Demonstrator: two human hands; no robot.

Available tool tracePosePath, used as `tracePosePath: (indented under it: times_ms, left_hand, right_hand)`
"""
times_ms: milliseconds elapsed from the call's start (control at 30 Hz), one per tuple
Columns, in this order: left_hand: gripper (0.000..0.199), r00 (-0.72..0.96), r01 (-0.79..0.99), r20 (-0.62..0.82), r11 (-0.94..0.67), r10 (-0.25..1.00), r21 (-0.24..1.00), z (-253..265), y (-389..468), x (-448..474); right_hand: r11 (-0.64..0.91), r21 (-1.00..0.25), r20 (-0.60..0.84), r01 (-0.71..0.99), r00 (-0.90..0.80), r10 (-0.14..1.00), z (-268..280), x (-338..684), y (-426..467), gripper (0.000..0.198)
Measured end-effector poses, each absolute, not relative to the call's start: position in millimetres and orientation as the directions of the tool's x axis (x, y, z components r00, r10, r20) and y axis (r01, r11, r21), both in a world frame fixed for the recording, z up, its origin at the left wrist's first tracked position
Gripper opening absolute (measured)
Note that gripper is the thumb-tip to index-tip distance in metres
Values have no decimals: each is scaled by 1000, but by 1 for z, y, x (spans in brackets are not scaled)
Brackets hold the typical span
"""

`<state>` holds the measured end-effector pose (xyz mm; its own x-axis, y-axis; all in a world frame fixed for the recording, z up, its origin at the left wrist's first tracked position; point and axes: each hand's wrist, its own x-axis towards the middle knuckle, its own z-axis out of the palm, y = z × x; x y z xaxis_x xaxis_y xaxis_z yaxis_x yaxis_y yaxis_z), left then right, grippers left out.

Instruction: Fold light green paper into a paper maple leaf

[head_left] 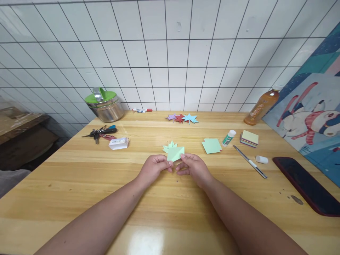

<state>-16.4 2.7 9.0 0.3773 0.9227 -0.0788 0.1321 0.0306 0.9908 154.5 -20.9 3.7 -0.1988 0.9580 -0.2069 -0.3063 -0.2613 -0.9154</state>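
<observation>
Between my two hands is a small light green sheet of paper point(175, 153) with a diagonal crease or fold line. My left hand point(157, 165) pinches its lower left corner between thumb and fingers. At the right edge, my right hand point(194, 168) pinches the paper too, its other fingers curled below. Just behind lies a folded green paper piece point(169, 146) with several points, partly covered by the held sheet. To the right, a small stack of green paper squares point(211, 146) rests on the table.
Purple, red and blue folded paper stars point(189, 118) lie near the tiled wall. On the right are a glue stick point(228, 138), a notepad stack point(249, 138), a pen-like tool point(249, 161), a white cap point(261, 159), a phone point(305, 184) and a bottle point(261, 108). Keys point(99, 133) and a pot point(106, 106) stand left.
</observation>
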Motion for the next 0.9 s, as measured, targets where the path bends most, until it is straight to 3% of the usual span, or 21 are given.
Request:
tracePosePath:
  times_ms: [233,567,900]
  left_hand:
    - [27,427,209,-24,-73,904,975,7,1,-15]
    - [23,356,154,-78,23,931,988,4,3,-16]
    - [22,361,112,-24,-17,932,994,5,-2,-8]
  right_hand:
    - [-215,-965,-198,-152,-119,973,4,153,-21,29]
    - [-167,-953,-199,-254,108,974,3,165,-12,28]
    - [-120,-979,-123,-164,11,992,2,153,-17,28]
